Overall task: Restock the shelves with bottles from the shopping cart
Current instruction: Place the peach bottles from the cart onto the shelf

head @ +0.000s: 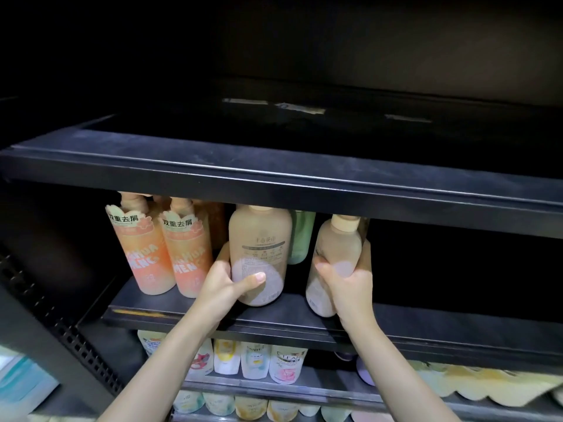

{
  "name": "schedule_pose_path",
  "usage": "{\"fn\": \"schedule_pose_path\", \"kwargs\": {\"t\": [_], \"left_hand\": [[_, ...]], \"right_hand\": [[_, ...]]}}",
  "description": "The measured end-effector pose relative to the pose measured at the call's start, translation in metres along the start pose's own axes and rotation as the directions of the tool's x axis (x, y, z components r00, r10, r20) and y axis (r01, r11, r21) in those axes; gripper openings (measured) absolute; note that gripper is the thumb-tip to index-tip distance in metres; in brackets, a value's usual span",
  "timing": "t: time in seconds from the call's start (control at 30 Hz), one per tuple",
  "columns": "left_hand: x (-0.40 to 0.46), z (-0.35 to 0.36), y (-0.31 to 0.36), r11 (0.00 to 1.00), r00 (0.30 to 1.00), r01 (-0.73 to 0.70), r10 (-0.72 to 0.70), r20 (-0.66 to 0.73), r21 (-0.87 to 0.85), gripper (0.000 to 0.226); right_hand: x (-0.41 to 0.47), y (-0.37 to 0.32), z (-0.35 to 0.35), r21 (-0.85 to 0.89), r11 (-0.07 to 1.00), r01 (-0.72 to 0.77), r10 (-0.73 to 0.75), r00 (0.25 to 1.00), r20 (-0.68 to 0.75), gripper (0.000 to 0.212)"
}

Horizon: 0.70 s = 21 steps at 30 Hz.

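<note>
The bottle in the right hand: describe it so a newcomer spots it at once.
Find the middle shelf under the thick black ledge. Right of two orange bottles stand two beige ones. It is the rightmost beige bottle, tilted, cream-capped, gripped by the right hand.

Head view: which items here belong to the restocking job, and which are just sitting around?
In play:
left hand gripping left beige bottle
right hand gripping right beige bottle
middle shelf

Just there:
two orange bottles
green bottle
white bottles below
</note>
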<state>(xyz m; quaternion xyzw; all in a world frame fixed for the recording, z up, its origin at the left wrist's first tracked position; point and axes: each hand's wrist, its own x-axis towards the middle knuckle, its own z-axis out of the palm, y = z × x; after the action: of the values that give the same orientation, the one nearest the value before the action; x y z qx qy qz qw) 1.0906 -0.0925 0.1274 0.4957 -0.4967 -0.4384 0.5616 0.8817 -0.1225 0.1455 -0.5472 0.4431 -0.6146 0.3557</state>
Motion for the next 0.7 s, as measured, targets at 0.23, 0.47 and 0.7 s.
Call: {"fn": "schedule_pose_path", "kwargs": {"t": [0.23, 0.47, 0.7], "left_hand": [[-0.001, 0.000, -0.001, 1.000, 1.000, 0.019, -0.019, -0.004, 0.018, 0.058], [-0.003, 0.033, 0.003, 0.998, 0.995, 0.065, -0.067, 0.072, 0.022, 0.042], [0.004, 0.092, 0.003, 0.999, 0.991, 0.023, -0.028, 0.127, 0.042, 0.063]], "right_hand": [[0.001, 0.003, -0.001, -0.002, 0.999, 0.044, -0.044, 0.998, -0.034, 0.077], [0.009, 0.013, -0.022, -0.029, 0.999, 0.026, -0.029, 0.995, -0.101, 0.080], [0.026, 0.022, -0.075, -0.083, 0.995, -0.062, 0.049, 0.987, -0.150, 0.090]]}}
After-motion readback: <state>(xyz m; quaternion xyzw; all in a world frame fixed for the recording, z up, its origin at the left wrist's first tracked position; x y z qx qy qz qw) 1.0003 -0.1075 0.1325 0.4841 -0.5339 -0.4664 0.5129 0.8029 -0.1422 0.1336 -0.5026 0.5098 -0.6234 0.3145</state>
